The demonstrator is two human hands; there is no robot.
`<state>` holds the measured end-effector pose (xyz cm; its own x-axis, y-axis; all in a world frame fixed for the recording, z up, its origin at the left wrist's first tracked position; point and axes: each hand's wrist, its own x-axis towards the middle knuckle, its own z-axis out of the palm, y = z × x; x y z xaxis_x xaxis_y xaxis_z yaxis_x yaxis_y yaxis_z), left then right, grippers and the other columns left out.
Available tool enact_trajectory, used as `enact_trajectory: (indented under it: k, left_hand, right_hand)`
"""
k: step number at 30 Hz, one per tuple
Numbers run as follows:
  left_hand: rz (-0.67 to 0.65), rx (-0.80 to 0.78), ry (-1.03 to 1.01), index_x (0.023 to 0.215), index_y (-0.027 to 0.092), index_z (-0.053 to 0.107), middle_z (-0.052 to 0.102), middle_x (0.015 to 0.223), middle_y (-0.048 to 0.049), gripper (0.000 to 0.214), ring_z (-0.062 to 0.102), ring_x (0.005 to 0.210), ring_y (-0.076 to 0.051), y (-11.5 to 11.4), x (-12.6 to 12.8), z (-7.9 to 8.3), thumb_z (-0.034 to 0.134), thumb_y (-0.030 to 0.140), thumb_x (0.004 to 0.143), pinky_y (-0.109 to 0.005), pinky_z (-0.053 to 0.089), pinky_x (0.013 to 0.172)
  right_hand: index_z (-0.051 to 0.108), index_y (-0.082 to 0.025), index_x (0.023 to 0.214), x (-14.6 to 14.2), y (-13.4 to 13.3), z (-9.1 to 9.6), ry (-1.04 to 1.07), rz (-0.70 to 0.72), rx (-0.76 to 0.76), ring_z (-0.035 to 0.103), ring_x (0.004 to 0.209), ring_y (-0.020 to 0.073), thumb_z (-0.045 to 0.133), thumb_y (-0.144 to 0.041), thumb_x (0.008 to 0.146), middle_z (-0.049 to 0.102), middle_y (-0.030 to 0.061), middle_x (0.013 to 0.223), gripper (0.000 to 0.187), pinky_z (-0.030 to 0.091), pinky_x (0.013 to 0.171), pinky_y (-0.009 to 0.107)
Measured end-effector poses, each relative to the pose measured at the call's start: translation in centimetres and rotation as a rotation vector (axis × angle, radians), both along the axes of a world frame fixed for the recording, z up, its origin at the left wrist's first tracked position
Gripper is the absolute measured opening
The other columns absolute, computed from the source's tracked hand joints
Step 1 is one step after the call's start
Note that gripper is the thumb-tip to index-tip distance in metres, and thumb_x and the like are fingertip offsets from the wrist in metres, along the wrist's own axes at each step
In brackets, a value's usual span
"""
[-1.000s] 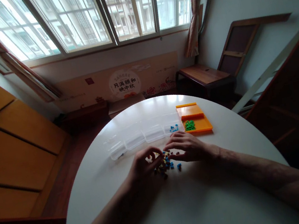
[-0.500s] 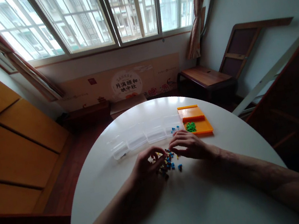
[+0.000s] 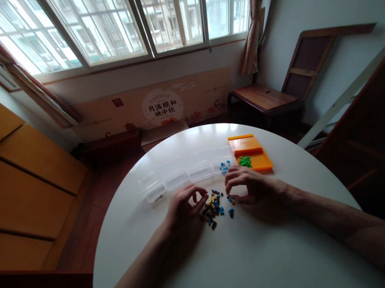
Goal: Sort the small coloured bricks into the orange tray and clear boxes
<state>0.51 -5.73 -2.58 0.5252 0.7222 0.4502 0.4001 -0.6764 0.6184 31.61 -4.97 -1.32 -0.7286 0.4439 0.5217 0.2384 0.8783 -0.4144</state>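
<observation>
A loose pile of small blue, yellow and dark plastic pieces [image 3: 214,205] lies on the white table between my hands. At its left edge, my left hand [image 3: 186,204] is curled with thumb and forefinger pinched together; whatever is between the tips is too small to make out. My right hand [image 3: 250,186] bends down on the other side, its thumb and fingertips closing round a small blue piece [image 3: 231,200] with a yellow bit beside it. A single blue piece [image 3: 231,213] sits apart, just below the right fingertips.
Beyond my hands runs a clear compartment box [image 3: 176,180], with light-blue pieces [image 3: 224,165] in its right-hand section. Beside it stands an orange tray [image 3: 262,159] holding green pieces [image 3: 244,161]. The round table [image 3: 214,269] has a curved edge; a wooden chair [image 3: 266,98] stands beyond it.
My right hand has drawn away from the pile to the right, and its fingertips have come lower. My left hand has shifted slightly left, uncovering more of the pile.
</observation>
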Motion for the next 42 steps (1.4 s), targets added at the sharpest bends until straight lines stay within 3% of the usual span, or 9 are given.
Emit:
enact_trajectory:
  k: [3,6,14,21,27,31,38,42]
  left_hand:
    - [0.005,0.007,0.022,0.097,0.020,0.078,0.076,0.088,-0.0031,0.011,0.065,0.073,-0.013,0.0,0.0,-0.1,0.072,0.029,0.102,-0.025,0.055,0.070]
    - [0.010,0.006,0.031,0.097,0.020,0.078,0.075,0.088,-0.0028,0.011,0.065,0.074,-0.014,0.0,0.0,-0.1,0.072,0.028,0.102,-0.025,0.054,0.072]
    - [0.000,0.004,0.044,0.097,0.021,0.077,0.076,0.090,-0.0035,0.013,0.066,0.076,-0.014,0.0,0.1,-0.3,0.069,0.030,0.103,-0.026,0.055,0.072]
    - [-0.004,0.009,0.056,0.098,0.020,0.077,0.075,0.087,-0.0025,0.014,0.064,0.072,-0.013,0.0,0.2,-0.3,0.069,0.030,0.104,-0.025,0.054,0.071]
    - [0.009,0.048,0.103,0.096,0.021,0.076,0.073,0.086,-0.0018,0.011,0.064,0.074,-0.014,0.0,-0.3,-0.5,0.071,0.029,0.102,-0.025,0.052,0.072]
    - [0.014,0.094,0.137,0.094,0.022,0.076,0.072,0.085,-0.0013,0.010,0.064,0.074,-0.014,0.1,-0.6,-0.4,0.070,0.025,0.101,-0.025,0.051,0.073]
    - [0.001,0.117,0.129,0.093,0.022,0.075,0.074,0.084,-0.0003,0.011,0.065,0.074,-0.014,-0.1,-0.6,-0.1,0.070,0.026,0.102,-0.024,0.050,0.072]
    - [0.003,0.115,0.135,0.093,0.021,0.075,0.074,0.084,-0.0005,0.011,0.065,0.074,-0.014,-0.2,-0.6,-0.1,0.070,0.025,0.102,-0.024,0.050,0.072]
  right_hand:
    - [0.075,-0.025,0.103,0.1,-0.4,0.7,-0.029,0.052,-0.073,0.068,0.096,0.0220,0.079,-0.026,0.096,0.076,0.0049,0.100,0.009,0.057,0.094,0.039]
    - [0.075,-0.025,0.102,0.0,-0.4,0.6,-0.048,0.013,-0.090,0.068,0.098,0.0219,0.083,-0.029,0.095,0.076,0.0046,0.101,0.011,0.056,0.097,0.040]
    - [0.073,-0.024,0.093,-0.1,0.2,-0.1,-0.122,-0.028,-0.015,0.066,0.092,0.0200,0.082,-0.035,0.098,0.075,0.0024,0.096,0.015,0.053,0.097,0.039]
    - [0.077,-0.026,0.098,-0.2,0.0,-0.7,-0.090,-0.039,-0.004,0.066,0.090,0.0186,0.075,-0.023,0.101,0.076,0.0014,0.097,0.004,0.053,0.097,0.038]
    - [0.078,-0.026,0.101,-0.6,0.5,-1.3,-0.091,-0.037,0.046,0.068,0.093,0.0202,0.084,-0.036,0.099,0.078,0.0025,0.099,0.012,0.054,0.097,0.038]
    - [0.078,-0.027,0.101,-1.0,0.1,-1.3,-0.062,-0.081,0.028,0.067,0.092,0.0198,0.078,-0.027,0.102,0.077,0.0018,0.097,0.002,0.054,0.096,0.038]
    - [0.079,-0.028,0.104,-1.2,0.3,-1.9,-0.019,-0.049,0.073,0.068,0.089,0.0191,0.077,-0.024,0.102,0.078,0.0018,0.098,0.005,0.056,0.091,0.037]
    - [0.081,-0.027,0.101,-0.9,1.3,-2.4,0.147,-0.242,0.197,0.070,0.090,0.0213,0.079,-0.027,0.101,0.080,0.0025,0.095,0.002,0.055,0.089,0.040]
